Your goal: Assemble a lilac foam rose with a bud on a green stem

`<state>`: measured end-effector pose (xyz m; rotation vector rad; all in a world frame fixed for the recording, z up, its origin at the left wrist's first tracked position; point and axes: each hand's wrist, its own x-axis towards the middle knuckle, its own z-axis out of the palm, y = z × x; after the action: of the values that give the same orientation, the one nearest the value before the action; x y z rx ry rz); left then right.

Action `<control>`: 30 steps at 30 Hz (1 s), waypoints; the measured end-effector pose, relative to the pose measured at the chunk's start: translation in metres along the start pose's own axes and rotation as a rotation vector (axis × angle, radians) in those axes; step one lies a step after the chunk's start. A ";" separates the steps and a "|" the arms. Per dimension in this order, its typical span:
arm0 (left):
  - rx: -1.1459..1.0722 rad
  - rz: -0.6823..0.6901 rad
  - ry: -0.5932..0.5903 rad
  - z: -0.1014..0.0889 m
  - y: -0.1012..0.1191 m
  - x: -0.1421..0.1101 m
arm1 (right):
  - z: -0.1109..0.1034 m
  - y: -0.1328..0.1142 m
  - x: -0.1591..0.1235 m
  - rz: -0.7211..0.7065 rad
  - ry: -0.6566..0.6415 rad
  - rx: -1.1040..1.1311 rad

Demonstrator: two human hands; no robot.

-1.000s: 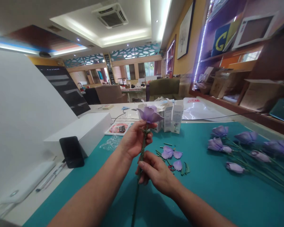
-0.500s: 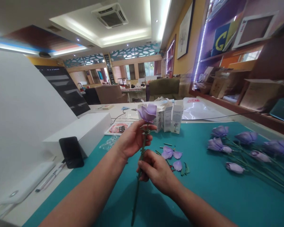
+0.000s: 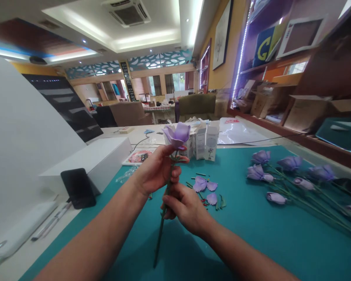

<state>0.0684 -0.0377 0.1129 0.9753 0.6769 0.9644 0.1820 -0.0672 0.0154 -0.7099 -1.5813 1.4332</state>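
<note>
A purple artificial rose (image 3: 178,134) with a long green stem is held up over the teal mat (image 3: 242,242). My left hand (image 3: 160,168) grips its upper stem just beneath the bloom, fingers closed round it. Lower down, my right hand (image 3: 183,205) pinches the middle of the stem, whose bare end points down and toward me. On the mat past my right hand lie loose purple petals (image 3: 200,184), green stem pieces and tiny red bits.
Several purple roses (image 3: 289,163) and buds lie on the mat at right. White printed boxes (image 3: 211,142) stand behind the rose. At left are a black phone (image 3: 78,188) leaning on a white box (image 3: 105,156), and pens (image 3: 52,220). Clear plastic wrap (image 3: 127,173) lies near my left forearm.
The view has turned slightly right, so everything sits further left. Both hands keep their hold on the rose, whose bloom shows slightly turned and tilted.
</note>
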 end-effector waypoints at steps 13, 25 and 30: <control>-0.020 -0.048 -0.061 -0.002 -0.001 -0.003 | -0.035 -0.010 0.002 0.074 -0.212 -0.291; -0.045 -0.096 -0.034 -0.012 0.000 0.001 | -0.141 0.040 0.011 0.286 0.026 -1.441; -0.050 -0.112 -0.058 -0.014 -0.001 0.002 | -0.133 0.048 0.013 0.256 0.014 -1.490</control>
<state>0.0576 -0.0308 0.1061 0.9081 0.6494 0.8476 0.2861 0.0171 -0.0330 -1.7461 -2.4662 0.1141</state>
